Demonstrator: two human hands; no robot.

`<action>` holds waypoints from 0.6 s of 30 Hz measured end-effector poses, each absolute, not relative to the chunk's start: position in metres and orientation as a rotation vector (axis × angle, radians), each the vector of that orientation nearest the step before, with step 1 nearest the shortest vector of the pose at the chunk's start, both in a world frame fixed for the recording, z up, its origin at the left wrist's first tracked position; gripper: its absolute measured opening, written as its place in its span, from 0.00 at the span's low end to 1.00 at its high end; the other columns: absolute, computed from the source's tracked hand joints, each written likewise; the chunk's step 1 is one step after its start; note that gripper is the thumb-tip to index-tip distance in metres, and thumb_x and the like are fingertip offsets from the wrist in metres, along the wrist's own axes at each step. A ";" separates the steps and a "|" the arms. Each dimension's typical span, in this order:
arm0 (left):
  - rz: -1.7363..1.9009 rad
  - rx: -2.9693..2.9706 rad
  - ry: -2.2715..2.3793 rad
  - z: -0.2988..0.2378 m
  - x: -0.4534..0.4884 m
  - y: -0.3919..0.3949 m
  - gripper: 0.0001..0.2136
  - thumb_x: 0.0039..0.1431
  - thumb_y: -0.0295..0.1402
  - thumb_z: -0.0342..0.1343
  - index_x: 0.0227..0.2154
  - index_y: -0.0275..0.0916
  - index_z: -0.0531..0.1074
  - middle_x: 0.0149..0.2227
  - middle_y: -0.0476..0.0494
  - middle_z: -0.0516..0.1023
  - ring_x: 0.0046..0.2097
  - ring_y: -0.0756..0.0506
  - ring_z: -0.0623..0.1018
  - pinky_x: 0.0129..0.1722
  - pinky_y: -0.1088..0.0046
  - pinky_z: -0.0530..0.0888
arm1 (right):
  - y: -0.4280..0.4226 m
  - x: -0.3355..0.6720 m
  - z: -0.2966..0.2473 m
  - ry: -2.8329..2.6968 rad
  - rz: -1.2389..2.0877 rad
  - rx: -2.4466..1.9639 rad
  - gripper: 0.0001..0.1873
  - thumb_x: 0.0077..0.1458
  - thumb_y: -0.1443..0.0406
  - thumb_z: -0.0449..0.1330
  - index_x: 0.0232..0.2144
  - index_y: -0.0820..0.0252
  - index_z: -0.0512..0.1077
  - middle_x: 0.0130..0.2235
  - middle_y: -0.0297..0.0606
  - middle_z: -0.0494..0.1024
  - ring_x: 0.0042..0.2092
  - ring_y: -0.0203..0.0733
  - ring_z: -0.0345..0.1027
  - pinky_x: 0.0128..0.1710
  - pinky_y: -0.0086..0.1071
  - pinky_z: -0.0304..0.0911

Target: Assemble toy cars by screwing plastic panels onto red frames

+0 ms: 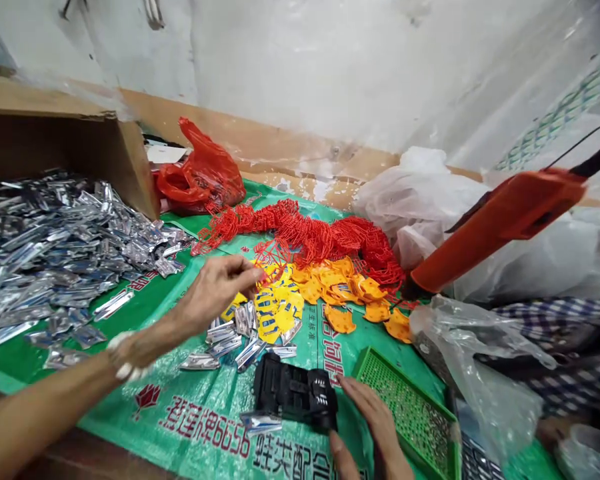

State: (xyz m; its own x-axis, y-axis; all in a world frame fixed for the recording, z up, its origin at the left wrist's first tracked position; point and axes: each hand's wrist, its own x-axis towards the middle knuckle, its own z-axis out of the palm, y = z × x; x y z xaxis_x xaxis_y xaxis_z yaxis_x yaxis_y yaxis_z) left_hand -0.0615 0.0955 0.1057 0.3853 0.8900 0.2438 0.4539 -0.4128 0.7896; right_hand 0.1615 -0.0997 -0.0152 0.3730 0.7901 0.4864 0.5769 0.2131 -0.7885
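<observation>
My left hand [223, 293] is closed in a pinch above the yellow pieces, with a thin red plastic frame [275, 257] at its fingertips. My right hand [373, 427] has its thumb and fingers around the right end of a black plastic block [297, 393], which lies on the green sheet. Yellow cut-out pieces [280, 310] and small silvery packets [225, 337] are heaped below and beside my left hand. One silvery packet [261, 423] lies against the near edge of the block.
Silvery packets [55, 247] spill from a cardboard box [135, 160] at left. Red frames [325, 240] and orange pieces [340, 320] are piled behind. At right are a green basket [405, 413] of tiny parts, an orange-red handled tool [500, 227] and plastic bags [430, 193]. A red bag [205, 173] stands behind.
</observation>
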 end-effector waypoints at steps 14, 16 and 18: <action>1.404 2.357 0.500 0.014 -0.001 -0.082 0.10 0.69 0.26 0.44 0.41 0.32 0.71 0.33 0.36 0.80 0.33 0.42 0.81 0.31 0.66 0.79 | -0.107 0.137 0.043 -0.769 0.927 -1.320 0.29 0.48 0.54 0.70 0.51 0.54 0.70 0.48 0.44 0.81 0.46 0.48 0.78 0.43 0.38 0.75; 1.338 2.403 0.534 0.021 -0.012 -0.078 0.10 0.71 0.30 0.45 0.43 0.33 0.70 0.37 0.36 0.81 0.37 0.42 0.81 0.37 0.64 0.80 | -0.104 0.148 0.049 -0.851 0.851 -1.353 0.30 0.48 0.55 0.71 0.52 0.53 0.70 0.50 0.44 0.80 0.47 0.47 0.78 0.45 0.38 0.74; 1.280 2.447 0.640 0.030 -0.031 -0.069 0.07 0.69 0.26 0.47 0.44 0.35 0.69 0.38 0.39 0.81 0.40 0.43 0.81 0.45 0.63 0.79 | -0.098 0.161 0.056 -1.144 0.665 -1.441 0.29 0.46 0.59 0.73 0.52 0.53 0.73 0.52 0.43 0.79 0.50 0.47 0.75 0.49 0.39 0.72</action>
